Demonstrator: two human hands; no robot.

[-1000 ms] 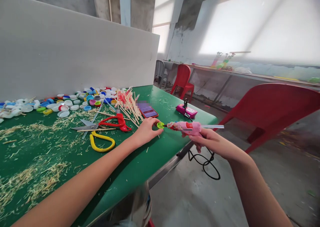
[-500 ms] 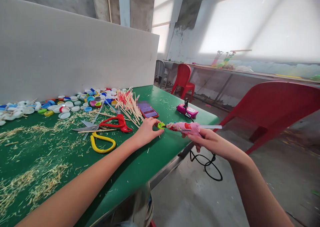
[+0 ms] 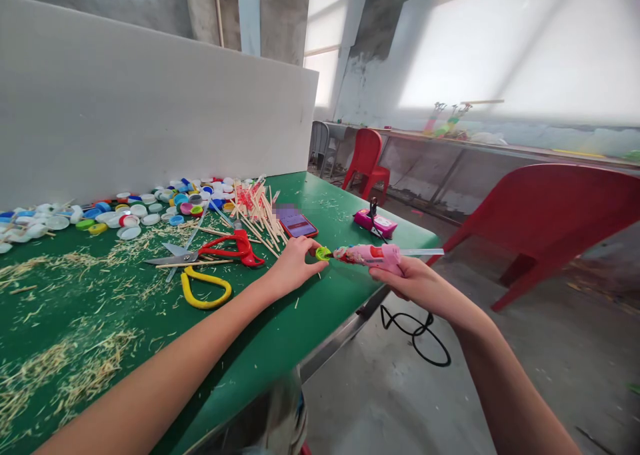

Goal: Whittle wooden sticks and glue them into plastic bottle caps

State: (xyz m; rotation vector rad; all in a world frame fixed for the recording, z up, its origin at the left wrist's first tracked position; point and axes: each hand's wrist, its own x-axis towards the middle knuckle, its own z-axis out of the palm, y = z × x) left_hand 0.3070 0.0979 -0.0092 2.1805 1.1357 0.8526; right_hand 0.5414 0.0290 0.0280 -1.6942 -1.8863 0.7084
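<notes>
Between thumb and fingers, my left hand [image 3: 296, 263] pinches a small lime-green bottle cap [image 3: 323, 253] just above the green table. My right hand [image 3: 420, 281] is wrapped round the handle of a pink hot glue gun [image 3: 373, 255]. A clear glue stick [image 3: 423, 252] juts from the gun's back end. The dark nozzle points left and reaches the cap; whether it touches cannot be made out. Below the right hand hangs a black cord [image 3: 416, 335]. Beyond the left hand lies a phone [image 3: 299, 222] with a red case.
On the green table [image 3: 270, 368] lie red-and-yellow-handled scissors [image 3: 207, 258], wooden sticks [image 3: 257, 208], many bottle caps [image 3: 150, 208] and wood shavings [image 3: 95, 368]. A magenta packet [image 3: 375, 223] sits near the right edge. A white board [image 3: 160, 108] stands behind. Red chairs [image 3: 545, 215] are to the right.
My right hand's fingers have tightened round the glue gun's handle, and the hanging cord has swung slightly right. The left hand and cap are nearly still.
</notes>
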